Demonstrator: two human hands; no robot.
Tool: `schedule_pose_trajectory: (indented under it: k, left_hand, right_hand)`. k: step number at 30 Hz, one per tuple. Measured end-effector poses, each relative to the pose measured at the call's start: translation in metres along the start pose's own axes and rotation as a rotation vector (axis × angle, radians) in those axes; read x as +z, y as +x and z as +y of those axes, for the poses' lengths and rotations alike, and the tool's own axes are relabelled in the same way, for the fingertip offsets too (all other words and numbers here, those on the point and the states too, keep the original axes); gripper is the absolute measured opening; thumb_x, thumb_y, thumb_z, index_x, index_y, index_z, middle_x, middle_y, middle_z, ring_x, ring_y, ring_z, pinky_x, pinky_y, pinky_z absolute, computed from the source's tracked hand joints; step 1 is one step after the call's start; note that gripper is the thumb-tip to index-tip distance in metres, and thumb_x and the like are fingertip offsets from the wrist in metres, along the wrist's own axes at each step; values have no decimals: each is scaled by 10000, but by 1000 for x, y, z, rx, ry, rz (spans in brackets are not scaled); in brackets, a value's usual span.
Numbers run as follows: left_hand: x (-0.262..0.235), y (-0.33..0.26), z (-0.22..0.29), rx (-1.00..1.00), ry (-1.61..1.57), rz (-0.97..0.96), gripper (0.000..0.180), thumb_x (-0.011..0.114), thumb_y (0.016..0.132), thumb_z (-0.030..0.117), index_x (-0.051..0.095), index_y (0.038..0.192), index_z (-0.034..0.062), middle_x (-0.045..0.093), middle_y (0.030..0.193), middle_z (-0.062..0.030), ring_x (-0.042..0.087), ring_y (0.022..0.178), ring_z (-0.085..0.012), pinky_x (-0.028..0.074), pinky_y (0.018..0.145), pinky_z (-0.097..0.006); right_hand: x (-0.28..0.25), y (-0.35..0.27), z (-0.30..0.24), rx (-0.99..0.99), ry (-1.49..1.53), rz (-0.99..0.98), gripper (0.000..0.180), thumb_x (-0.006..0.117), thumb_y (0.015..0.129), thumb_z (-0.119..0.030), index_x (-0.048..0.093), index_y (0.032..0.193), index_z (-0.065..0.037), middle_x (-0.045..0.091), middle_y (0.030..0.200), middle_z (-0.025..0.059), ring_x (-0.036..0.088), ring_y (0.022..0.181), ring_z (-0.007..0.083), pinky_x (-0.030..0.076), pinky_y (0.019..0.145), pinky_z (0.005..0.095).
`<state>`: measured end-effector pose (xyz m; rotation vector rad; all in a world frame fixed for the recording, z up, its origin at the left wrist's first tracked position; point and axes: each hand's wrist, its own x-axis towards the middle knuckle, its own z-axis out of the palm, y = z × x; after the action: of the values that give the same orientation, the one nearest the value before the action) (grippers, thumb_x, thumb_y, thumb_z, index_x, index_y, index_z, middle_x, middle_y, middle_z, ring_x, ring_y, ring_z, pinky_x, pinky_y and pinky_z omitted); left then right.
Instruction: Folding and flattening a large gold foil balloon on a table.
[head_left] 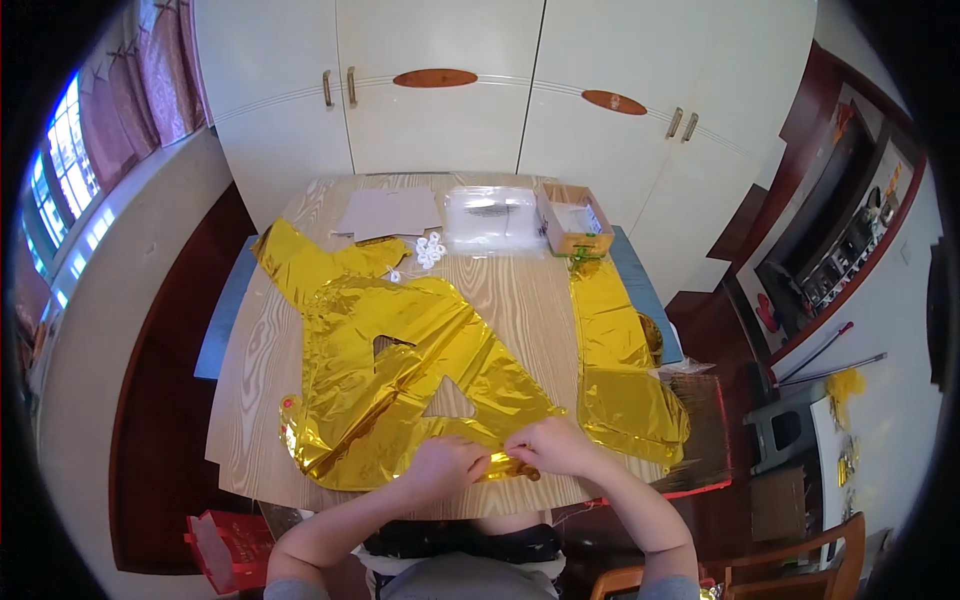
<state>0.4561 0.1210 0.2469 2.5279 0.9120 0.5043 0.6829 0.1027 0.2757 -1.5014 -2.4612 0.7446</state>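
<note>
My left hand (450,468) and my right hand (550,447) are close together at the table's near edge, fingers pinched. Between them is a narrow, shiny folded strip of gold foil, gripped by both hands. It lies at the near edge of a large, flat, uninflated gold foil balloon (350,350) with cut-out openings, which spreads crumpled over the middle and left of the table. Another flat gold foil balloon (612,350) lies to the right of my right hand. My fingertips hide how the strip is folded.
On the far side of the wood-grain table (500,300) are a grey sheet (390,211), several small white rings (430,250), clear plastic bags (492,220) and an open cardboard box (575,222). A red bag (230,552) stands below left, a wooden chair (810,565) at lower right.
</note>
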Motion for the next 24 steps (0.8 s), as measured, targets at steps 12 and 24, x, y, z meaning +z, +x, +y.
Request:
schedule_pose_trajectory:
  k: [12,24]
  left_hand:
    - [8,8,-7,-81,-270,21,128,711,758,211,667,756,91,652,697,-95,632,637,-300,494,580,-384]
    - [-1,15,-13,-156,-400,-23,318,788,775,254,605,669,17,568,593,-84,493,501,-149,403,486,-310]
  right_hand:
    - [16,6,3,-43,82,108,158,708,771,-209,665,892,-116,671,876,100,652,858,311,510,724,426]
    - [8,-23,-13,-265,-471,497,258,737,733,-254,673,977,-197,577,1076,9,524,1033,233,377,874,373]
